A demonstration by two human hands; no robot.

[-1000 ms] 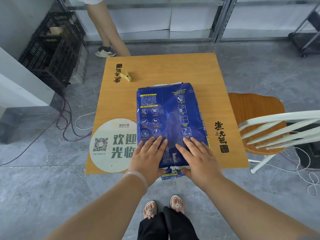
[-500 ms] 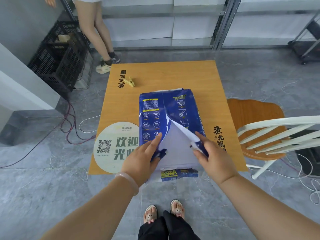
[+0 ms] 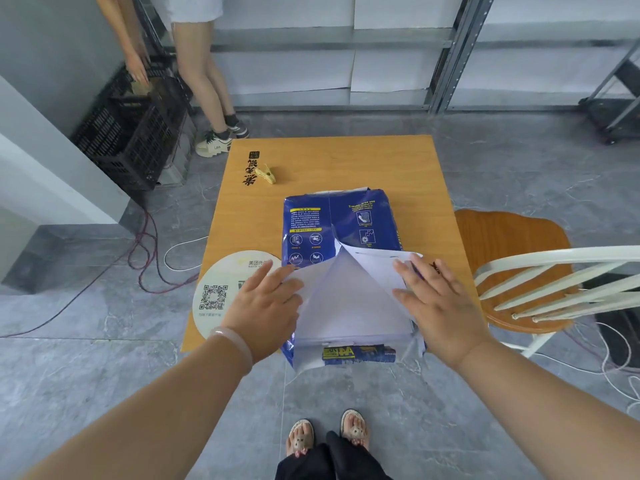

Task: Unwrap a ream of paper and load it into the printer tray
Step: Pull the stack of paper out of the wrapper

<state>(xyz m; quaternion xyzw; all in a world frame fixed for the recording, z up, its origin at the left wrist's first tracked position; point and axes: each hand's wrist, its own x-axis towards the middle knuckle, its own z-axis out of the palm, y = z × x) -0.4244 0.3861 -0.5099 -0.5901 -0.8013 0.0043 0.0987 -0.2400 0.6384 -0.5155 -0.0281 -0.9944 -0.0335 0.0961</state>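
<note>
A ream of paper in a blue wrapper [image 3: 341, 220] lies on the wooden table [image 3: 346, 157], its near end over the table's front edge. The wrapper's top seam is torn open at the near half, and the white paper stack [image 3: 346, 306] shows in a triangle. My left hand [image 3: 266, 299] holds the left flap of the wrapper and pulls it outward. My right hand [image 3: 436, 299] holds the right flap, whose white inside faces up. A torn blue end flap [image 3: 353, 353] hangs below the stack. No printer is in view.
A yellow clip [image 3: 266, 173] lies at the table's far left. A round QR sticker [image 3: 225, 292] is on the near left corner. A wooden chair with a white back [image 3: 519, 271] stands right. Another person [image 3: 201, 81] bends over black crates [image 3: 135, 133]. Cables lie on the floor.
My hands went from resting flat on the closed wrapper to tearing its seam and spreading the two flaps apart. The white stack is now widely exposed. The other person moved toward the crates.
</note>
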